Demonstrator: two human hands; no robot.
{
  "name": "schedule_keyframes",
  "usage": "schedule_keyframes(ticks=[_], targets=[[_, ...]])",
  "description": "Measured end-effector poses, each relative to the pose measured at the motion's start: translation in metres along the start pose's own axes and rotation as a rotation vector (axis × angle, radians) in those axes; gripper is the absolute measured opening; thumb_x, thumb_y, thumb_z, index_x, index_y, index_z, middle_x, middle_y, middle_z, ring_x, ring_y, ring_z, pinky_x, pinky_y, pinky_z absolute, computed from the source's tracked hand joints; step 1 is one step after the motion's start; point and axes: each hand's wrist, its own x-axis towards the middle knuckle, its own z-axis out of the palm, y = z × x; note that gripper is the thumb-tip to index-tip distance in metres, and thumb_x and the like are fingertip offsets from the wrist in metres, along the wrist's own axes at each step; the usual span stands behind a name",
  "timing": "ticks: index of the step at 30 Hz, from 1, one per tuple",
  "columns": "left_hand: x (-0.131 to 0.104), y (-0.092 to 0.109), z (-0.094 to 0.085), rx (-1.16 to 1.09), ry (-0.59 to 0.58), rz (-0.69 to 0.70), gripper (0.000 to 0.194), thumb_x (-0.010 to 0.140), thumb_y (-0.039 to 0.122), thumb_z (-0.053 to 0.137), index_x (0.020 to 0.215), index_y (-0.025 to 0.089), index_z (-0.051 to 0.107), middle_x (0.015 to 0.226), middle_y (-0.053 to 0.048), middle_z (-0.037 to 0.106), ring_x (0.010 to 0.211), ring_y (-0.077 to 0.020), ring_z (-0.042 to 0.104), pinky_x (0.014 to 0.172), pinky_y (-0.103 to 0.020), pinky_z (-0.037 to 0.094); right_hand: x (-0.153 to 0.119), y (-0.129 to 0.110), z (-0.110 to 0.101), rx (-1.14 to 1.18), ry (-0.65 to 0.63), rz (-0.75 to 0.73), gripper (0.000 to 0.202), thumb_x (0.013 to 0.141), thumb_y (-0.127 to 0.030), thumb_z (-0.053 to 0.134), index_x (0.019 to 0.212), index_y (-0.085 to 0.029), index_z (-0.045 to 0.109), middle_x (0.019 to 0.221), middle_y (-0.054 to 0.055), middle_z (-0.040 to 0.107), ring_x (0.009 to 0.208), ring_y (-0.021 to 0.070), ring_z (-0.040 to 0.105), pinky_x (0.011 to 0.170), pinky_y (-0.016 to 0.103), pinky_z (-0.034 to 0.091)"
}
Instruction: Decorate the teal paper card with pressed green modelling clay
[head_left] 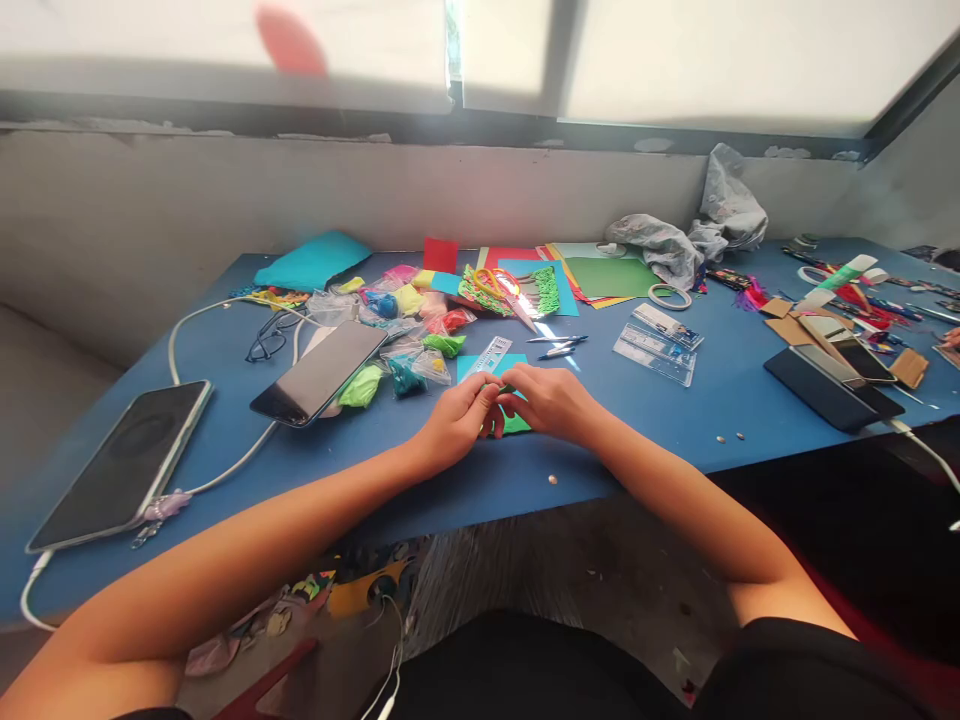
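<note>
My left hand and my right hand meet over the near middle of the blue table, fingertips pressed together. Between them is a small dark green piece, mostly covered by the fingers; its kind cannot be made out. Under my hands lie a bright green piece and a light blue sheet. A white stencil ruler rests on the sheet just beyond my fingers. Two pens lie beyond my right hand.
Bags of coloured clay, a phone and a larger device with a white cable are at left. Scissors and coloured paper lie behind. Tape, plastic cards and another phone are at right.
</note>
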Motion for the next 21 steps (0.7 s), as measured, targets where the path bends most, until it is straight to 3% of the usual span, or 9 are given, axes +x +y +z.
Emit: schedule_keyframes(ticks=[3, 6, 12, 15, 18, 21], targets=[[0.003, 0.001, -0.005, 0.175, -0.021, 0.048, 0.048, 0.093, 0.063, 0.036, 0.076, 0.02, 0.047, 0.053, 0.002, 0.054, 0.046, -0.0111, 0.046, 0.05, -0.025, 0.036, -0.001, -0.003, 0.004, 0.03, -0.029, -0.029, 0.038, 0.105, -0.03, 0.025, 0.081, -0.02, 0.052, 0.066, 0.001, 0.057, 0.054, 0.0113, 0.048, 0.05, 0.024, 0.029], [0.007, 0.001, -0.008, 0.305, -0.01, 0.093, 0.047, 0.093, 0.062, 0.035, 0.074, 0.021, 0.047, 0.056, 0.002, 0.051, 0.049, -0.0114, 0.046, 0.053, -0.026, 0.037, -0.003, -0.001, 0.007, 0.092, 0.065, 0.066, 0.036, 0.104, -0.031, 0.026, 0.081, -0.021, 0.052, 0.067, 0.001, 0.058, 0.054, 0.0116, 0.048, 0.051, 0.024, 0.033], [0.01, -0.002, -0.012, 0.342, 0.093, 0.082, 0.037, 0.092, 0.054, 0.036, 0.075, 0.022, 0.042, 0.059, 0.004, 0.042, 0.055, -0.0131, 0.04, 0.056, -0.027, 0.033, 0.0, 0.01, 0.002, 0.086, 0.253, 0.269, 0.034, 0.105, -0.031, 0.02, 0.1, -0.019, 0.052, 0.077, 0.004, 0.061, 0.064, 0.0142, 0.056, 0.064, 0.026, 0.044], [0.008, 0.001, -0.011, 0.346, 0.13, 0.098, 0.033, 0.09, 0.052, 0.04, 0.076, 0.022, 0.039, 0.059, 0.005, 0.04, 0.056, -0.0132, 0.038, 0.056, -0.026, 0.032, 0.004, 0.012, -0.002, 0.064, 0.285, 0.271, 0.04, 0.105, -0.032, 0.019, 0.083, -0.021, 0.051, 0.063, 0.0, 0.053, 0.054, 0.0134, 0.048, 0.055, 0.025, 0.04], [0.007, 0.001, -0.008, 0.33, 0.113, 0.13, 0.033, 0.089, 0.052, 0.04, 0.076, 0.022, 0.039, 0.059, 0.006, 0.04, 0.055, -0.0132, 0.039, 0.055, -0.026, 0.032, 0.006, 0.007, -0.003, 0.048, 0.257, 0.184, 0.049, 0.105, -0.034, 0.02, 0.062, -0.022, 0.042, 0.051, -0.003, 0.042, 0.045, 0.0113, 0.04, 0.048, 0.024, 0.033], [0.007, -0.002, -0.003, 0.293, 0.071, 0.139, 0.038, 0.09, 0.056, 0.035, 0.075, 0.022, 0.041, 0.055, 0.006, 0.038, 0.051, -0.0127, 0.038, 0.052, -0.026, 0.032, 0.006, -0.002, -0.001, 0.039, 0.222, 0.102, 0.053, 0.105, -0.036, 0.025, 0.057, -0.021, 0.041, 0.05, -0.004, 0.041, 0.043, 0.0096, 0.038, 0.047, 0.023, 0.03]])
